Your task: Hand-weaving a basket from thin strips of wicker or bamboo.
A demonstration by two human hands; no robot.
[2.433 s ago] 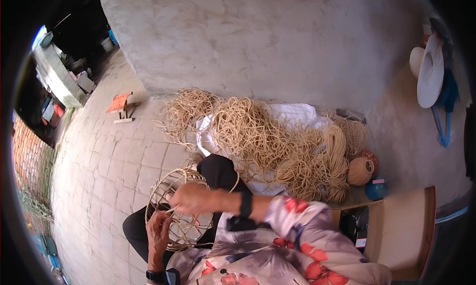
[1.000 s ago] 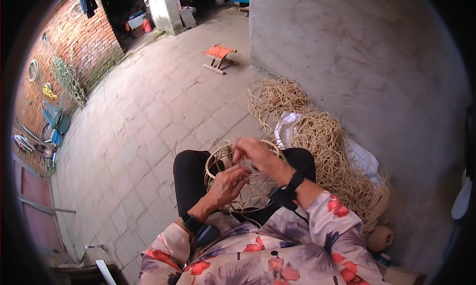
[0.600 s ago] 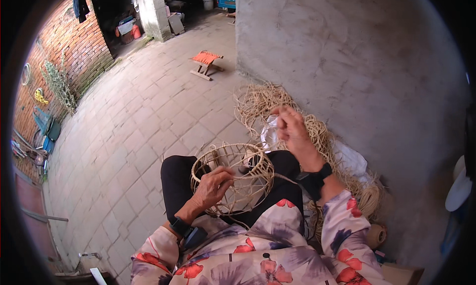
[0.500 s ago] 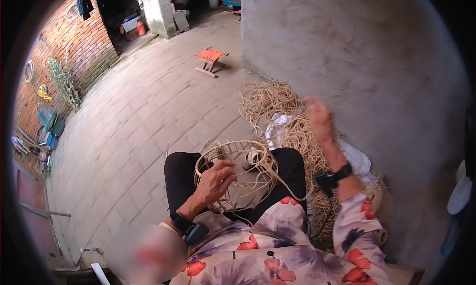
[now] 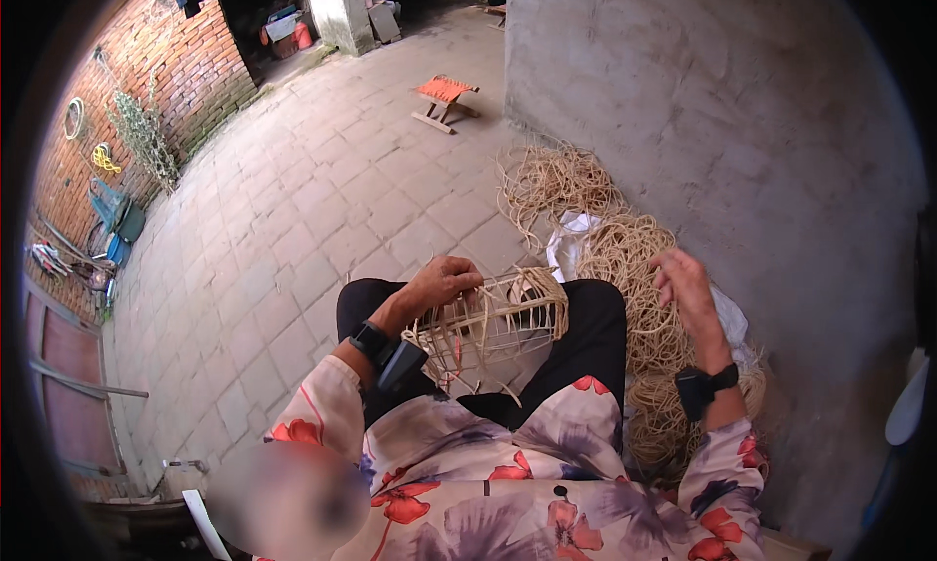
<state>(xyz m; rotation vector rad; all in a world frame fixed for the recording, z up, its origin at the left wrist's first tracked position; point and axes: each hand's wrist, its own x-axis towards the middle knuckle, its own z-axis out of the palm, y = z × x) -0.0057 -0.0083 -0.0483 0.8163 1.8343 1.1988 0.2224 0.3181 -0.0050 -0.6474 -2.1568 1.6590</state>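
Left hand point(image 5: 441, 280) is gripping the half-woven basket point(image 5: 493, 319) on the lap; right hand point(image 5: 683, 283) is hovering loosely curled over the cane heap point(image 5: 625, 258), holding nothing I can make out.

left hand point(image 5: 441, 281): fingers curled, gripping, forearm bent across the lap
right hand point(image 5: 683, 280): raised, fingers loosely bent

Frame centre: left hand point(image 5: 441, 280) grips the rim of a half-woven round cane basket frame point(image 5: 493, 319) resting on black-trousered lap. Right hand point(image 5: 685, 283), centre right, is raised over pale coiled cane strands point(image 5: 625, 258) heaped against grey wall point(image 5: 703, 92). Small orange folding stool point(image 5: 444, 98) upper centre on paving.
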